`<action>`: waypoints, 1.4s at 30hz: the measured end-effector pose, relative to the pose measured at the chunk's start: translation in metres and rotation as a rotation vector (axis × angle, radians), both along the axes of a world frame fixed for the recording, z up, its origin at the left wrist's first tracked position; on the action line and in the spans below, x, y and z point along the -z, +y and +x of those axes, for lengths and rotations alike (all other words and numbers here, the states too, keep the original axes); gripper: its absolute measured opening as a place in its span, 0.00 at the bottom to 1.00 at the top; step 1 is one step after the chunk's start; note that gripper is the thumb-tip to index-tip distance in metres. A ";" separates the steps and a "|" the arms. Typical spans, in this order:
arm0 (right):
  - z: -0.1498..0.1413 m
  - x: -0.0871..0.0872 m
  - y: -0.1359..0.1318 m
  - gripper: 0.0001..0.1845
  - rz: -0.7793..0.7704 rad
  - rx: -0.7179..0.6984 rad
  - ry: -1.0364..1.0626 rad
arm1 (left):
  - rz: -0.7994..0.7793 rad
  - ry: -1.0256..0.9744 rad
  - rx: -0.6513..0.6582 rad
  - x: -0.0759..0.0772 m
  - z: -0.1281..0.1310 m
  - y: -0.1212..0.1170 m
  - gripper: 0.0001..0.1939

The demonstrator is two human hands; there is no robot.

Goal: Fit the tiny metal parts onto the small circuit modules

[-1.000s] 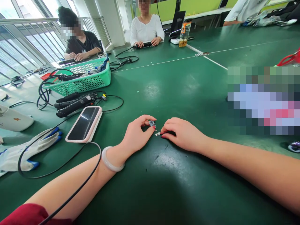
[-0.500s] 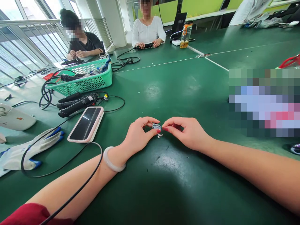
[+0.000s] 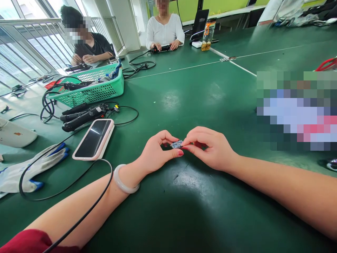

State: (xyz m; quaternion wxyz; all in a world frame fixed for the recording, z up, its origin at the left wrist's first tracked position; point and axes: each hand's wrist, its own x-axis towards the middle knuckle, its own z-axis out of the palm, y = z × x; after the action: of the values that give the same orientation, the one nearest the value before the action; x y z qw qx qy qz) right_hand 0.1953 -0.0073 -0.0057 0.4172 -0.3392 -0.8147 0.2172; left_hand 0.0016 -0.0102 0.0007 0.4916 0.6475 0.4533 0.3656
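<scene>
Head camera view: over a green counter [image 3: 210, 211], the left hand [image 3: 158, 151] has its fingers clamped on a small grey part [image 3: 176, 144]; the right hand [image 3: 210, 147] pinches the part's right end. Fingertips cover both ends, so its detail is hard to make out. A pixelated block [image 3: 297, 112] hides whatever lies at right; a glove [image 3: 12, 179] is cut off by the left edge. Beyond the hands, green surface stretches to a pale seam [image 3: 173, 70]; a phone [image 3: 93, 140] lies well apart, leftward.

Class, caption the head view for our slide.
Left hand holds a small part, right hand at its edge, phone on the green table.
</scene>
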 end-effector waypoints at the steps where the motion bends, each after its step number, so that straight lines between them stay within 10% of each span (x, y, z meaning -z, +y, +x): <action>1: 0.000 0.000 0.000 0.08 0.021 0.000 -0.014 | -0.008 -0.010 0.005 0.000 0.000 0.000 0.15; 15: 0.000 0.012 0.009 0.16 0.014 0.081 -0.331 | 0.003 0.073 -0.232 0.009 -0.003 0.009 0.14; 42: -0.019 0.014 0.022 0.14 -0.002 0.077 -0.573 | -0.018 0.149 -0.213 0.009 -0.001 0.012 0.14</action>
State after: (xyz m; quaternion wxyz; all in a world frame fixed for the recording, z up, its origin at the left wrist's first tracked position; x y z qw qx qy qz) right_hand 0.1766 0.0147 -0.0201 0.1778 -0.4180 -0.8855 0.0974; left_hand 0.0007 0.0020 -0.0085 0.4208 0.6165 0.5580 0.3625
